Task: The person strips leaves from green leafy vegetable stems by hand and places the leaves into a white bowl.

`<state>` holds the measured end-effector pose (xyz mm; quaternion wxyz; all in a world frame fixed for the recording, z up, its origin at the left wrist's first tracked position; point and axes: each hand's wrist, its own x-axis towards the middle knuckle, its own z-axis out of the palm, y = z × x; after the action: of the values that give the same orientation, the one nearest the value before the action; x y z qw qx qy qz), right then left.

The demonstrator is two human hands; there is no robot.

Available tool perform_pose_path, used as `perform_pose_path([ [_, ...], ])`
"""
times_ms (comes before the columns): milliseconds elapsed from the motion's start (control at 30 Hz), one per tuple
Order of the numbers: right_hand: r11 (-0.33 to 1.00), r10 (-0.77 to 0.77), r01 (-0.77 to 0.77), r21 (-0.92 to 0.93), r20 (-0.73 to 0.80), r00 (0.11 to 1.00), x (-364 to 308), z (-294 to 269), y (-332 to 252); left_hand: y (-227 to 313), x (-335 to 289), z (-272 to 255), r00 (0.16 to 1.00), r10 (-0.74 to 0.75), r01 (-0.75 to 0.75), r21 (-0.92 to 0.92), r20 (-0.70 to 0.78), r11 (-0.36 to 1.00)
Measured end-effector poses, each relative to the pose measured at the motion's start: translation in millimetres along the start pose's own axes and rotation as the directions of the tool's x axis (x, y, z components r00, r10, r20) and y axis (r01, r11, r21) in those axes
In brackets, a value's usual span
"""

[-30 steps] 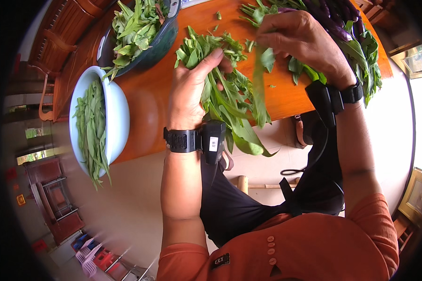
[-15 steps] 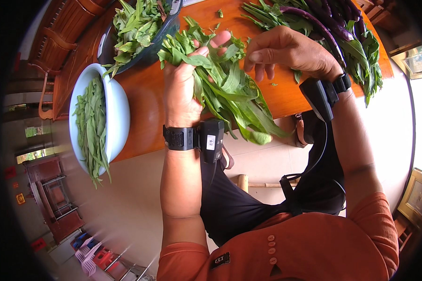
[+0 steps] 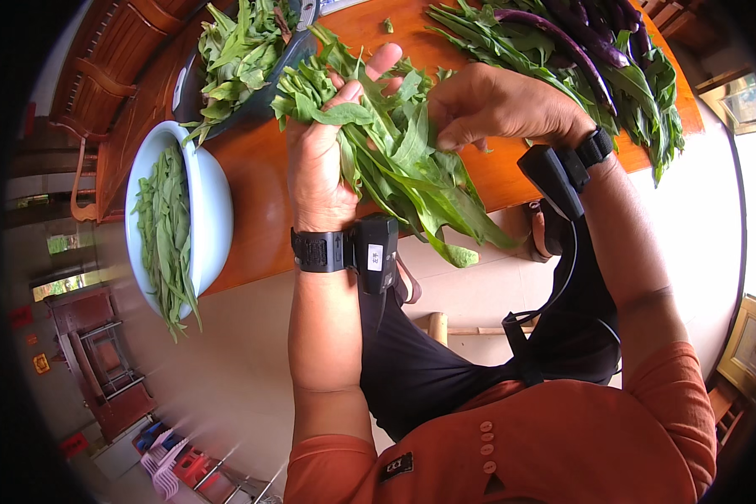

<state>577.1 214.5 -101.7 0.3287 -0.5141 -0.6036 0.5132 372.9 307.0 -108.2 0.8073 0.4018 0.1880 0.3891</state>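
Note:
My left hand point(image 3: 317, 160) is closed around a bunch of leafy greens point(image 3: 407, 160), held above the front edge of the wooden table. The long leaves fan out to the right and hang past that edge. At the right side of the bunch is my right hand point(image 3: 504, 105), its fingers bent and drawn together against the leaves. What its fingertips grip, if anything, is hidden. Both wrists wear a black strap with a small black box.
On the left, a pale blue basin point(image 3: 217, 210) contains picked greens. Behind it stands a dark basin point(image 3: 287, 71) with more leaves. Long purple eggplants point(image 3: 575, 50) lie on loose greens point(image 3: 659, 109) at the back right of the wooden table point(image 3: 256, 202).
My right hand has moved slightly left and in against the bunch, and its spread fingers have drawn together. My left hand and the greens have shifted a little left.

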Motion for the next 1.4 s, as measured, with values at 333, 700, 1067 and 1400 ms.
perform_pose_path([
  [333,0.972,-0.186,0.145,-0.186,-0.225,0.956,11,16,3,-5,1,-5,0.989,0.057,-0.039,0.131,-0.135,0.991],
  [700,0.909,-0.126,0.008,-0.416,-0.258,0.958,24,29,26,-6,3,-4,0.969,0.111,-0.016,0.391,-0.222,0.920],
  [1067,0.754,-0.184,-0.146,-0.640,-0.420,0.889,31,37,38,24,-14,1,0.977,-0.212,0.209,0.254,-0.016,0.944],
  [1400,0.785,-0.212,-0.169,-0.596,-0.514,0.831,41,44,38,49,-49,2,0.892,-0.024,-0.043,0.138,0.452,0.990],
])
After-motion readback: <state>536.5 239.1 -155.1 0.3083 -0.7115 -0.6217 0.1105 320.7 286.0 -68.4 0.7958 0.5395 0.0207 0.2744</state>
